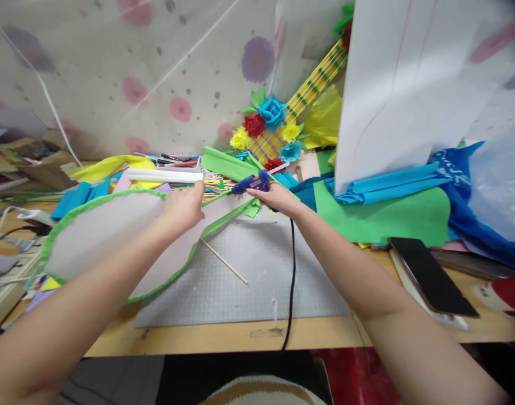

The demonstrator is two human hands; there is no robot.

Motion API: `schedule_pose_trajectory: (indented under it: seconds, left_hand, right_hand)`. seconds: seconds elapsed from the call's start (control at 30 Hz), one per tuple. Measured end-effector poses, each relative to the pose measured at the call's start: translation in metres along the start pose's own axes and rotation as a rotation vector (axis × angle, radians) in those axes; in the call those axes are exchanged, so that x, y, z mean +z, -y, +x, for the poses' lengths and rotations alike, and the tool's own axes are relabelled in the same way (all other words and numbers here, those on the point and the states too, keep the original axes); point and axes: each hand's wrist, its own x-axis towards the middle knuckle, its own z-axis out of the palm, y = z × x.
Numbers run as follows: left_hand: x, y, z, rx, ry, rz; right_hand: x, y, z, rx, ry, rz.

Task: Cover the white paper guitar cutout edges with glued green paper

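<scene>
Partly over the gray gridded mat (257, 247), a white panel (101, 230) edged in green is held where its wide body narrows by the left hand (184, 208), whose fingers are curled closed and partly hidden. By the right hand (276, 197), a blue glue gun (251, 183) is gripped in closed fingers, its nozzle directed leftward near the upper edge of the panel's narrow part. Below this part, a thin wooden stick (224, 260) is seen aslant on the mat, with a black cord (292, 270) draped to its right.
</scene>
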Motion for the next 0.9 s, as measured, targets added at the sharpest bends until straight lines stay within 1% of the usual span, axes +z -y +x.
schedule_pose_trajectory:
  seconds: [0.17,0.3,0.47,0.7,0.8,0.9]
  left_hand:
    - [0.001,0.0,0.001,0.017,-0.011,-0.001]
    - [0.003,0.002,0.002,0.027,-0.016,-0.013]
    - [0.005,0.004,0.003,0.047,-0.041,-0.019]
    - [0.007,0.005,0.003,0.062,-0.045,-0.021]
    - [0.007,0.005,0.003,0.061,-0.046,-0.022]
    - [0.007,0.004,0.003,0.056,-0.034,-0.026]
  right_hand:
    - [0.002,0.002,-0.001,-0.003,0.027,0.02]
    - [0.003,0.005,0.0,-0.002,0.036,-0.028]
    - [-0.001,0.003,0.003,0.0,-0.005,-0.082]
    - [-0.009,-0.007,0.009,0.016,-0.077,-0.153]
    - [-0.01,-0.011,0.011,0.034,-0.1,-0.15]
    - [-0.011,-0.013,0.012,0.015,-0.105,-0.126]
